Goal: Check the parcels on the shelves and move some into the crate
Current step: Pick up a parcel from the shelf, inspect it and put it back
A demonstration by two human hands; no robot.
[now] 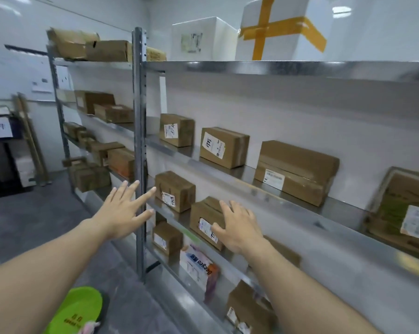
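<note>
Metal shelves (276,68) hold several brown cardboard parcels with white labels. My right hand (237,225) rests with spread fingers on a small labelled parcel (203,218) on the third shelf; thumb lies at its front label, fingers over its top. My left hand (125,210) hovers open, fingers straight, in front of the grey shelf post (139,153), reaching toward another small parcel (174,191) without touching it. No crate is clearly visible.
Two white foam boxes (283,30) stand on the top shelf. More parcels (295,172) sit on the second shelf and lower shelves. A second shelf unit (95,112) stands further left. A green round object (75,309) lies on the grey floor.
</note>
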